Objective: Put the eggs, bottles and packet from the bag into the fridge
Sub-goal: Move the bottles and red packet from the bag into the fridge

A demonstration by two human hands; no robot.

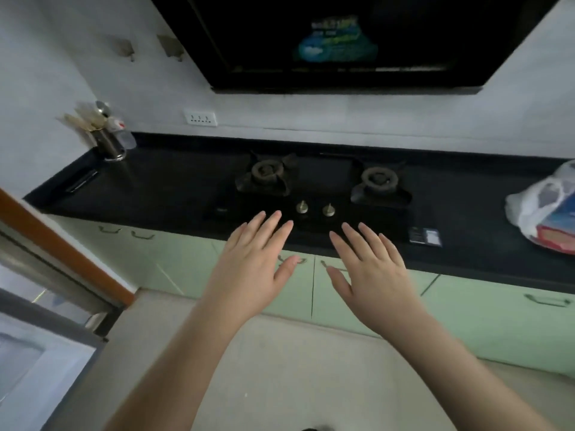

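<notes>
The bag [543, 209], white plastic with a colored packet [557, 234] visible inside, sits on the black counter [174, 181] at the far right edge. The left hand [252, 259] and right hand [373, 269] hover palm-down before the two-burner gas stove [320, 188], fingers straight and spread, holding nothing. A utensil holder [109, 141] stands at the counter's left end.

White plastic bag [541, 209] sits on the black counter, far right, partly cut off by the frame edge. Slumped, semi-transparent. Blue and red-orange packet [557, 234] shows through its lower side. Eggs, bottles not discernible.
</notes>
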